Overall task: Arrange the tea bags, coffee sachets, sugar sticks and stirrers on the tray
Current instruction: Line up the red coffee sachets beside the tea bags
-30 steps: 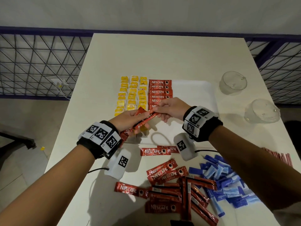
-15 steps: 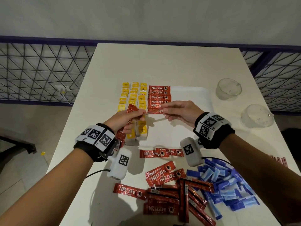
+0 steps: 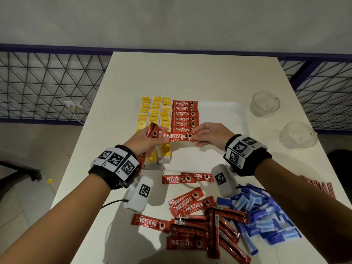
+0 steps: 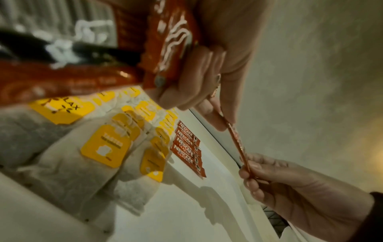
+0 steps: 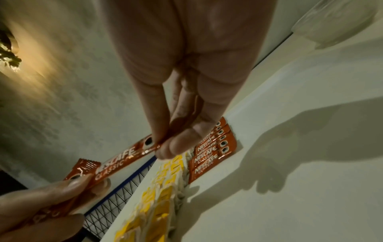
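Your right hand and left hand pinch one coffee sachet level, squaring it for the row at twelve o'clock; left fingers also clasp spares.

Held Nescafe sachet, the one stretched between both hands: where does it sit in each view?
Head: held sachet at centre, level, label up, between left hand and right hand.
Left wrist: seen edge-on, a thin strip right of centre.
Right wrist: lower left, running diagonally from the fingers.
Shared landmark: column of laid sachets on the tray.
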`<state>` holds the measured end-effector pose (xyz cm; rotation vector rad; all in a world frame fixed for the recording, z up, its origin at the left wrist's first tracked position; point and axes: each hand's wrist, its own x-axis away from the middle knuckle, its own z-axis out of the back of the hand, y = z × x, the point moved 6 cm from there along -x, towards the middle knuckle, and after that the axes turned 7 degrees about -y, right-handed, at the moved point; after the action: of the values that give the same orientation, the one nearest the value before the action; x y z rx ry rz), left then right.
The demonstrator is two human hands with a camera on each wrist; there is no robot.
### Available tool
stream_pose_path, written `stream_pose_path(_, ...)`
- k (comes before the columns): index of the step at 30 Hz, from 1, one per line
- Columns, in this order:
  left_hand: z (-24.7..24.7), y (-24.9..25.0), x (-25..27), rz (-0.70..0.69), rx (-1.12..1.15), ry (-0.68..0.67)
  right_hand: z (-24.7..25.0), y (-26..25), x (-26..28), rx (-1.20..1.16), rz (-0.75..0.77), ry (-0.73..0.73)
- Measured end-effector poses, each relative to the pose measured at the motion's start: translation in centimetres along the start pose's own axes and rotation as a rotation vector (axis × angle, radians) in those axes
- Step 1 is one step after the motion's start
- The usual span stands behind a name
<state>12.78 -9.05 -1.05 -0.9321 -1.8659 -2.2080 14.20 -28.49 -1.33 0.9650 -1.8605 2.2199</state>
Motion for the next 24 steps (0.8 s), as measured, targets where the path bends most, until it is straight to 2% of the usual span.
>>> stream_pose_path(2, 0.1, -0.3, -0.2, 0.029, -0.037, 0.031, 0.2, 0.6, -0.2, 0.050, -0.054, 0.005)
stream_pose_path(7, 2.0, -1.6, -0.8, 0.114, 0.000, 0.212, 1.7, 3.1, -1.2, 0.003, -0.191, 0.149)
stream_pose_path(11, 2.4, -1.8, -1.0, 0.137, 0.064, 0.190, 2.4, 4.3, -2.2, 0.031, -0.269, 0.214)
stream_pose_path(17, 2.2, -1.6, -1.7, 0.129, 0.129, 0.130, 2.4, 4.0, -3.7, 0.048, -0.299, 0.266)
stream_pose_path(24, 2.2, -1.8, -1.9, 0.130, 0.185, 0.117, 2.5, 3.4, -4.9, 0.228, -0.313, 0.330)
